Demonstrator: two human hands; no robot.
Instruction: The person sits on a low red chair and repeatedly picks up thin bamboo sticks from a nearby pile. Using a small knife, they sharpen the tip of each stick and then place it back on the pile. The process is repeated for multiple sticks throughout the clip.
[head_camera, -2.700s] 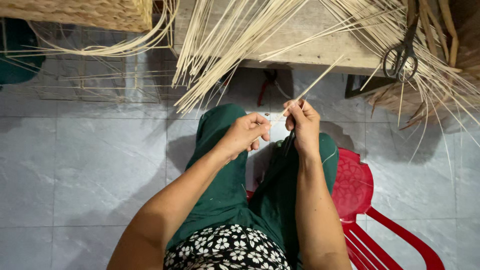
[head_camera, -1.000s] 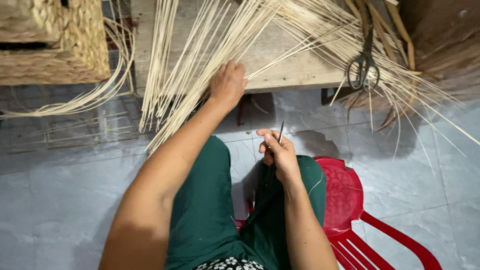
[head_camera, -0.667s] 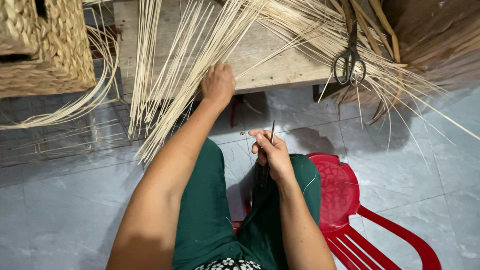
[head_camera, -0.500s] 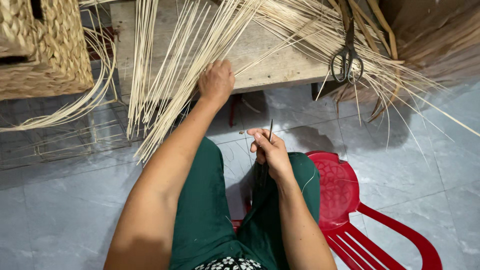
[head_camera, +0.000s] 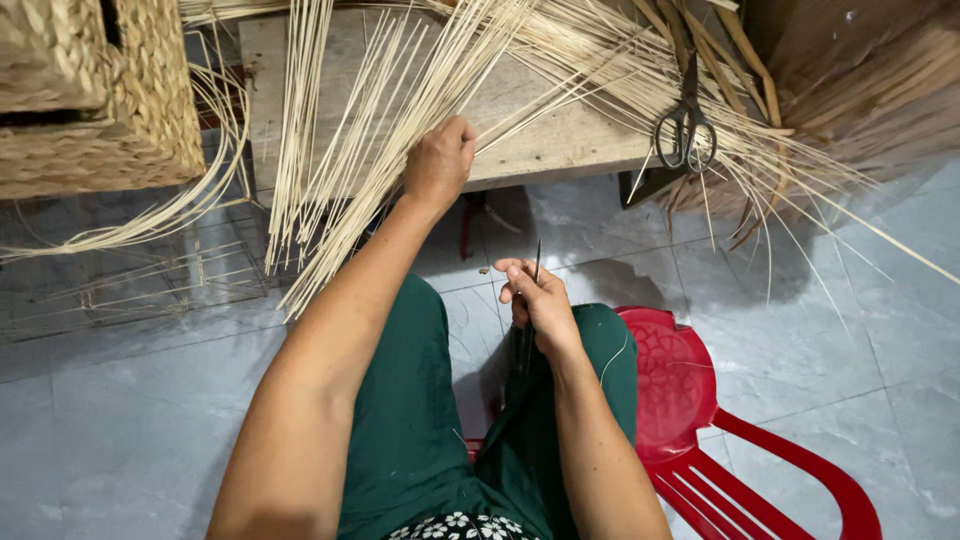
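A left hand (head_camera: 438, 160) reaches forward and closes its fingers on a bundle of pale reed strips (head_camera: 340, 150) fanned across a low wooden bench (head_camera: 560, 140), while the right hand (head_camera: 537, 300) stays near the knees, pinched shut around a thin dark needle-like tool (head_camera: 537, 262) that points upward. The strips spill off the front edge of the bench and hang over the grey tiled floor (head_camera: 120, 420). The person sits in dark green trousers (head_camera: 420, 400), knees just below the bench. A pair of scissors (head_camera: 686, 125) rests among more strips toward the right end of the bench, handles facing the person. A woven basket (head_camera: 100, 90) stands at the upper left, with curved loose strips trailing from beneath it; a wire frame (head_camera: 170, 280) lies on the floor below. At the lower right, a red plastic chair (head_camera: 720, 420) lies just beside the person's right leg. A heap of brown dried material (head_camera: 860, 90) fills the upper right corner behind the scissors.
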